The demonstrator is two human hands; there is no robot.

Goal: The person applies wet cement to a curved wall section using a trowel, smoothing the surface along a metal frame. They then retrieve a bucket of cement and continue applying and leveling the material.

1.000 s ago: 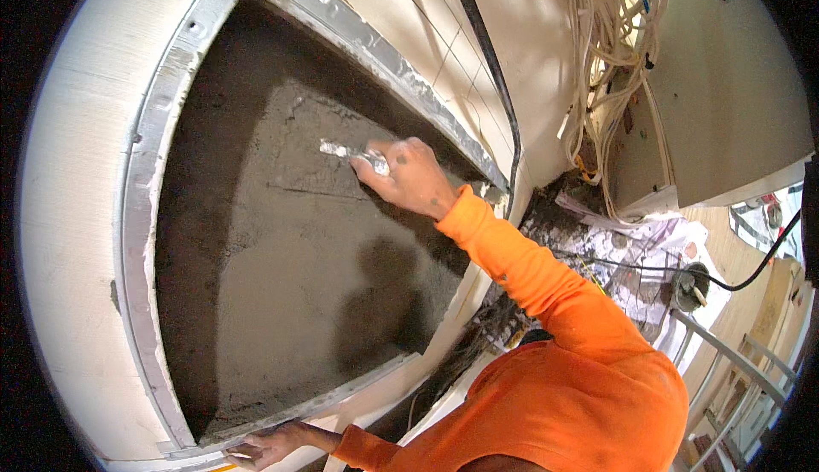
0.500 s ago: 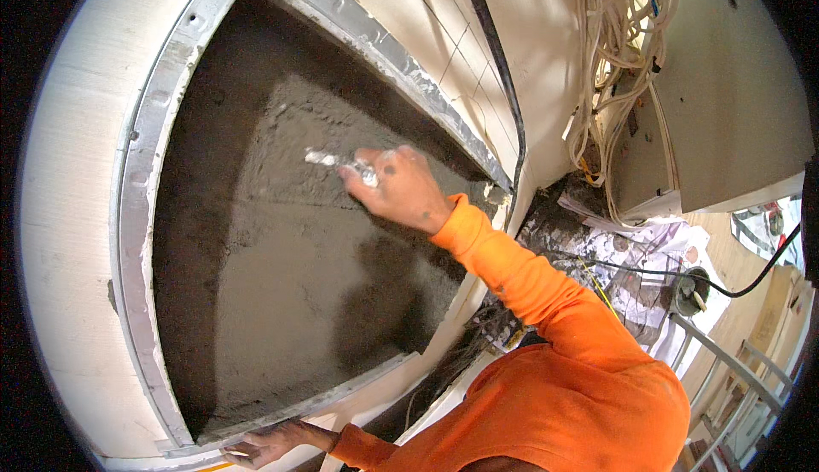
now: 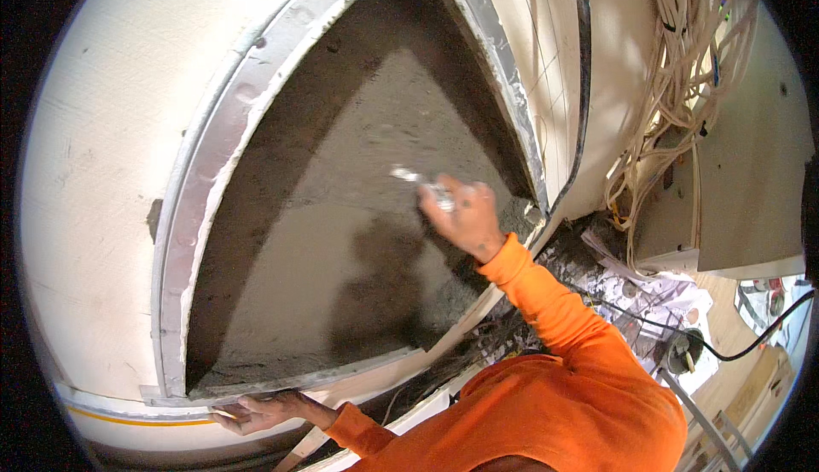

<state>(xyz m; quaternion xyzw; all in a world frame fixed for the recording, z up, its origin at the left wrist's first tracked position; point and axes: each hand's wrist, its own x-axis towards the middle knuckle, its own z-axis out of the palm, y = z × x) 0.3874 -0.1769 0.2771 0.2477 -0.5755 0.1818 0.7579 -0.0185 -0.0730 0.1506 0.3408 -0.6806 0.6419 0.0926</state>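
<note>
A recess in the wall, framed by metal strips, holds smoothed wet grey mortar [image 3: 316,276]. My right hand [image 3: 467,218] is closed round the pale, smeared handle of a trowel [image 3: 408,174]. Its blade is blurred and hard to tell from the grey mortar behind it. Below the recess, my left hand [image 3: 260,410] is open, fingers loosely stretched along the lower metal edge strip [image 3: 316,380]. Nothing shows in that hand. The mortar around the trowel looks rougher than the smooth part below, where a dark shadow falls.
A pale metal strip [image 3: 223,122] borders the recess on the left. At the right hang a black cable [image 3: 584,71] and bundled white cables [image 3: 674,88]. On the floor, a bucket [image 3: 682,351] stands by stained sheets and a metal rail [image 3: 704,425].
The view has shifted, so the recess sits differently in the picture. My right hand, still gripping the trowel, appears lower and farther right. My left hand stays by the lower edge.
</note>
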